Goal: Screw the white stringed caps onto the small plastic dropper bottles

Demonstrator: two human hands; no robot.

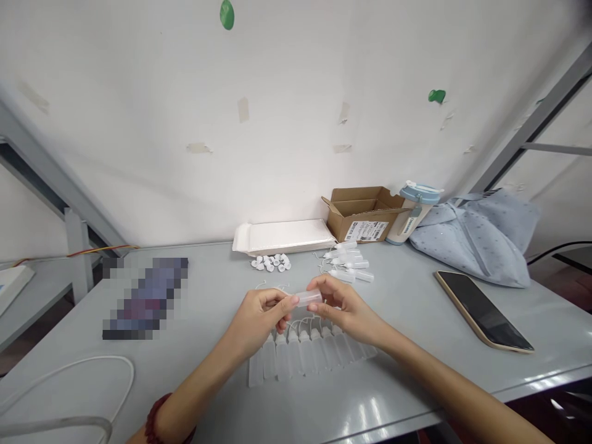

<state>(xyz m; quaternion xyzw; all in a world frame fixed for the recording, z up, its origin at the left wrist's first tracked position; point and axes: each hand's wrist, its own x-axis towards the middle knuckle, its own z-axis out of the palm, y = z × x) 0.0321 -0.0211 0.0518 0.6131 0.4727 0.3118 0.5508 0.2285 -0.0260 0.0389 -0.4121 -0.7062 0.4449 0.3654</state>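
Note:
Both hands meet over the middle of the grey table (416, 364). My right hand (346, 308) pinches a small clear plastic tube (309, 298) lying sideways between thumb and fingers. My left hand (259, 314) pinches the tube's left end, where a thin white string hangs. Below the hands lies a row of several clear tubes (305, 354) side by side. A second loose group of tubes (349, 262) lies farther back. A pile of small white caps (271, 263) sits behind the left hand.
A white flat tray (282, 236) and an open cardboard box (363, 213) stand by the wall, with a blue-lidded cup (414, 213) and a light blue cloth bag (481, 237). A phone (483, 311) lies right. A blurred object (144, 299) and white cable (69, 370) lie left.

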